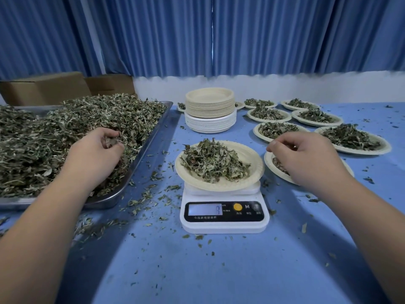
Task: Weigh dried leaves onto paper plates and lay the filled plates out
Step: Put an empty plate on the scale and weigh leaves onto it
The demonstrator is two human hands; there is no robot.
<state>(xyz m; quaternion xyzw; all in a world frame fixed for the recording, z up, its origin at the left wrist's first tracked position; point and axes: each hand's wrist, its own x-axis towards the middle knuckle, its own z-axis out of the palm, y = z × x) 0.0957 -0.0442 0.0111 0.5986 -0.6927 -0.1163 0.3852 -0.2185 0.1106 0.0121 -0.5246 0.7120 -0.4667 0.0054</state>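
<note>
The left hand (pixel 94 154) is sunk in the heap of dried leaves (pixel 43 145) that fills the metal tray (pixel 151 139). Its fingers (pixel 109 137) are curled in and grip a bunch of leaves, with the rest of the heap to their left and beyond them. The tray's rim runs just right of those fingers, and loose bits lie scattered on the blue table (pixel 219 270) past it.

Between the two hands stands the white scale (pixel 224 224). On it sits a paper plate (pixel 252 156) with a mound of leaves; the display is too blurred to read. Beyond it, farther from both hands, is a stack of empty plates (pixel 210 110).

The right hand (pixel 306 159) hovers over another plate (pixel 268 163) just right of the scale. Its fingertips (pixel 274 147) are drawn close, thumb against forefinger; whether they pinch anything cannot be told. Beyond and right of these fingers, the filled plates (pixel 385 148) lie in rows.
</note>
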